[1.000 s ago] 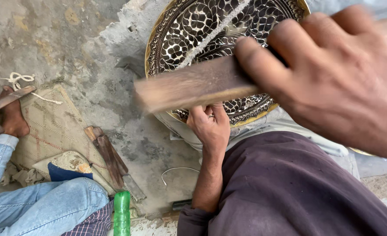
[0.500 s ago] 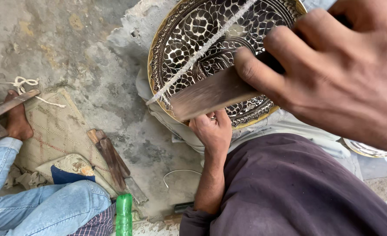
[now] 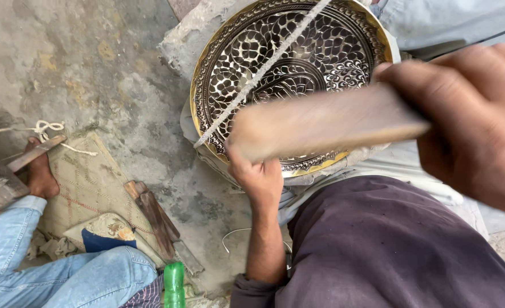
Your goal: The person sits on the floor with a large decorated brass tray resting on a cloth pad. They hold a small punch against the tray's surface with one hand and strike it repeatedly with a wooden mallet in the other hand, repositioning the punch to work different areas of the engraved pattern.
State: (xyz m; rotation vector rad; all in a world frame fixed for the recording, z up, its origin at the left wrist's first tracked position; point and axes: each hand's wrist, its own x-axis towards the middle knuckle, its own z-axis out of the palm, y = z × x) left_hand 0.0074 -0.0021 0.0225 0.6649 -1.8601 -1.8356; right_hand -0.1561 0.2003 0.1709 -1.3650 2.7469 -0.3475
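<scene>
Engraved brass plate [image 3: 289,57] fills the upper middle of the frame, round and shallow, its face covered in dense black-and-silver scrollwork with a bright gold rim. It leans tilted against my lap, its lower edge resting on pale cloth [image 3: 401,165]. A thin, rough, whitish rod [image 3: 258,77] crosses the plate diagonally from the upper right down to its left rim.

My left hand [image 3: 258,177] sits at the plate's lower rim in the centre of the frame, its grip folded closed over the edge, thumb on the near side. My right hand [image 3: 475,120], large and close at the right of the frame, has its grip wrapped tight around one end of a flat wooden stick [image 3: 321,122]; the stick is smooth, tan and blurred, stretching leftward in front of the plate's lower half.

My dark purple trousers [image 3: 389,251] fill the lower right. The floor [image 3: 93,68] is rough, stained grey concrete. At lower left another person's denim leg [image 3: 64,279] and bare foot [image 3: 38,177] rest near a worn woven mat [image 3: 87,188], beside a dark wooden tool [image 3: 155,219] and a green plastic bottle [image 3: 174,285].
</scene>
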